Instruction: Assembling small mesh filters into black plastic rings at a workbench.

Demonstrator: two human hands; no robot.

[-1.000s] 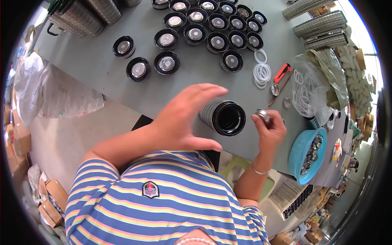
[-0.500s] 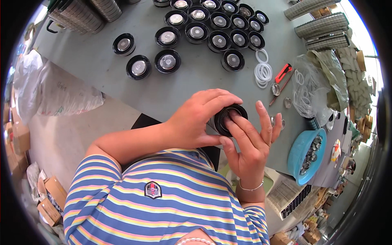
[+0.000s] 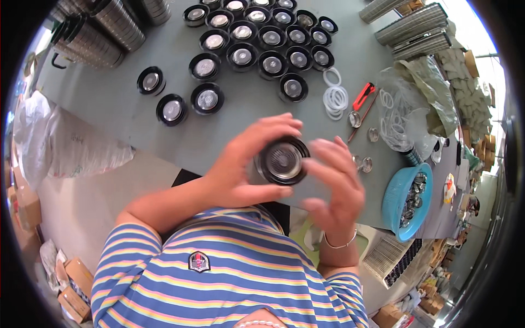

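Observation:
My left hand [image 3: 240,156] is closed around the side of a round black-rimmed lid [image 3: 283,160] with a shiny metal mesh disc in its middle. The disc faces up towards me, above the near edge of the table. Just right of the lid is my right hand [image 3: 336,177], its fingers apart and smeared by motion. A fingertip is at the lid's right rim; whether it touches I cannot tell. Similar black lids with metal discs [image 3: 208,99] stand in loose rows farther off on the grey table [image 3: 158,136].
White sealing rings [image 3: 334,103], a red utility knife [image 3: 363,97] and small metal discs [image 3: 373,134] lie right of the lids. Beyond them is a clear plastic bag [image 3: 395,123]. A blue basket [image 3: 391,202] of metal pieces stands at the right edge. Metal stacks [image 3: 117,30] rise far left.
The right fingers have come out of the lid and moved to its right side. The left hand has turned the lid's face upward and brought it left. The view has shifted.

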